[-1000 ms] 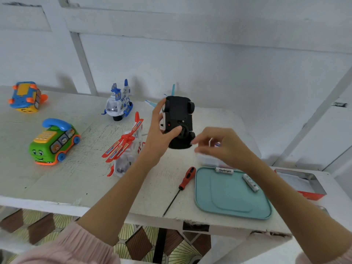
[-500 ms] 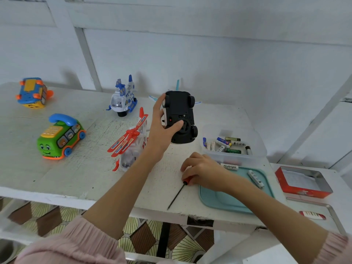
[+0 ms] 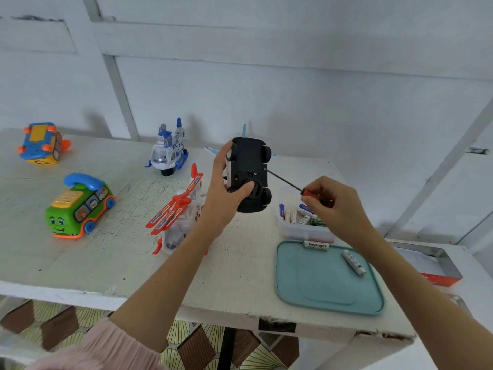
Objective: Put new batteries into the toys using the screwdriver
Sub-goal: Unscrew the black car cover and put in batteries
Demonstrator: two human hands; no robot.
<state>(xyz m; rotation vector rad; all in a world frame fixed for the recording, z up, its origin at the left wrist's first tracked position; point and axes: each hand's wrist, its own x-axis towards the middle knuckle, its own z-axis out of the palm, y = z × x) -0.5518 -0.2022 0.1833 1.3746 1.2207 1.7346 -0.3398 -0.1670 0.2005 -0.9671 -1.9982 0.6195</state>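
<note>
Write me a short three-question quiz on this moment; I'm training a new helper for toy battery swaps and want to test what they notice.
1. True or false: the screwdriver lies on the table.
2. Which hand holds the black toy car underside up?
A. left
B. right
C. both
3. How many batteries lie on the teal tray?

Key:
1. False: the right hand grips its red handle, with the tip at the car's edge.
2. A: the left hand.
3. Two: one labelled Heybright, one white battery.
</note>
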